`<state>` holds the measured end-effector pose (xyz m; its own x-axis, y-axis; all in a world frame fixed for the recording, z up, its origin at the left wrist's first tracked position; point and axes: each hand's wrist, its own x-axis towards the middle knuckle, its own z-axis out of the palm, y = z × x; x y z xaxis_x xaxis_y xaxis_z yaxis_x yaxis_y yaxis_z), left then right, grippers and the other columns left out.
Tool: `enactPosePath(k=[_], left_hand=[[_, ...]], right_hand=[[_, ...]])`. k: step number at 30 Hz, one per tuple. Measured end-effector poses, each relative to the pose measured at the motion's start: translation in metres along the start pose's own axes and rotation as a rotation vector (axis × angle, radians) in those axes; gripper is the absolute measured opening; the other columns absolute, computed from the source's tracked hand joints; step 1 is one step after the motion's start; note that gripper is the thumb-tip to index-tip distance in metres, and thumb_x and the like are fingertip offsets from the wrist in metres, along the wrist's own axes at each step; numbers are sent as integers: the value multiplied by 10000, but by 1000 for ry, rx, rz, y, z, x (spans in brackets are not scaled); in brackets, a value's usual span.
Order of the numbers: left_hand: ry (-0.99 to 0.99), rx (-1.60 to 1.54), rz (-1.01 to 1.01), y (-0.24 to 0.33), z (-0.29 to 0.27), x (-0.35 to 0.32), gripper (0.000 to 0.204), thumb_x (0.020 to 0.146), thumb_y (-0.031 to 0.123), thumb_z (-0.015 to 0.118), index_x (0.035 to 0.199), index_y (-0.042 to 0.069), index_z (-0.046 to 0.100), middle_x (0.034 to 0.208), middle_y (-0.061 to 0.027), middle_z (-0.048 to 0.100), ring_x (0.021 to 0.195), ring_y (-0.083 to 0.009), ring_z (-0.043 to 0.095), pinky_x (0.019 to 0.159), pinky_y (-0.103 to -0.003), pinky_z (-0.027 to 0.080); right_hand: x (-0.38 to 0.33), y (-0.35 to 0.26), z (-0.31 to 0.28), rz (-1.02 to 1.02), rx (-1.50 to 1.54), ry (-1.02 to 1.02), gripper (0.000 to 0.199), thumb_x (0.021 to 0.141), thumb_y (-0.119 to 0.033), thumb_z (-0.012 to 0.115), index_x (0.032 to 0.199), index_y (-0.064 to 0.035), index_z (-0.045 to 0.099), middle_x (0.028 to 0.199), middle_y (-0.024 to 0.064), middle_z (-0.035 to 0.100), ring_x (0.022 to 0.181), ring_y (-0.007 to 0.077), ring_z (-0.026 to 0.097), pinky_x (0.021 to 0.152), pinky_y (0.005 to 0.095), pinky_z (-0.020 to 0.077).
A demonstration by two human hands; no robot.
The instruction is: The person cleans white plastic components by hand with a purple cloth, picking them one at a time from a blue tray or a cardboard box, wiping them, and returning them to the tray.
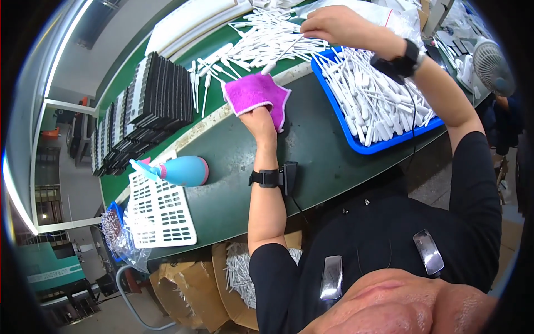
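Where the purple cloth (250,93) is draped over the left hand (259,123), at the middle of the green workbench (233,195), a white stick's paddle-shaped head (268,68) lies at the fabric's far edge. Its thin shaft runs up to the right hand (334,25), whose fingertips look pinched together on the end, a grip that probably leaves the head free. The left fingers are covered (I cannot tell whether they are apart or closed), and the draping likely puts fabric between skin and stick.

Beyond the cloth spreads a loose heap of similar sticks (267,42). Beneath the right forearm, the blue tray (364,149) is piled with more, presumably set there for short reach. The spray bottle (186,171) stands to the left; its contents don't show. Below the bench, an open cardboard box (221,273) holds many white sticks too.
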<state>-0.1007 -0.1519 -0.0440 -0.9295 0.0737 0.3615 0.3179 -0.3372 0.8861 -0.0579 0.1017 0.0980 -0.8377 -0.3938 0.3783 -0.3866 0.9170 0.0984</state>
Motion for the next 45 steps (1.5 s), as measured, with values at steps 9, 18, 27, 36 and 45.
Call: enactPosePath(k=[9, 18, 27, 36, 45], left_hand=[[-499, -251, -648, 29, 50, -21, 265, 866, 94, 562, 1109, -10, 594, 984, -82, 646, 831, -142, 620, 752, -255, 494], [-796, 119, -382, 25, 66, -38, 210, 835, 30, 597, 1039, -14, 623, 909, -26, 651, 773, -79, 585, 700, -242, 486], [-469, 28, -338, 23, 63, -42, 148, 845, 68, 608, 967, -12, 630, 840, -14, 632, 723, -66, 565, 629, -216, 467], [-257, -202, -400, 25, 55, -21, 283, 912, 216, 540, 1087, -2, 588, 987, -65, 639, 838, -115, 586, 727, -257, 474], [-251, -330, -510, 22, 54, -21, 392, 910, 346, 543, 1146, 33, 546, 1061, -82, 627, 923, -144, 567, 777, -265, 446]], right_hand=[[-47, -4, -45, 15, 494, 3, 252, 911, -241, 536, 1003, -36, 651, 845, 104, 668, 784, 237, 634, 699, 333, 488], [-63, 8, 13, 557, 1298, 136, 269, 921, -325, 537, 979, -86, 647, 830, 17, 633, 715, 158, 601, 677, 290, 494], [-69, -52, 41, 490, 1224, -4, 326, 949, -299, 516, 1131, -35, 578, 953, 33, 630, 851, 56, 541, 723, 234, 454], [-71, -51, 32, 653, 1753, 33, 310, 946, -275, 517, 1126, -30, 577, 945, 65, 636, 803, 100, 603, 695, 237, 503], [-77, -59, 36, 663, 1795, -124, 308, 944, -273, 516, 1096, -13, 576, 826, 51, 619, 671, 118, 619, 591, 220, 515]])
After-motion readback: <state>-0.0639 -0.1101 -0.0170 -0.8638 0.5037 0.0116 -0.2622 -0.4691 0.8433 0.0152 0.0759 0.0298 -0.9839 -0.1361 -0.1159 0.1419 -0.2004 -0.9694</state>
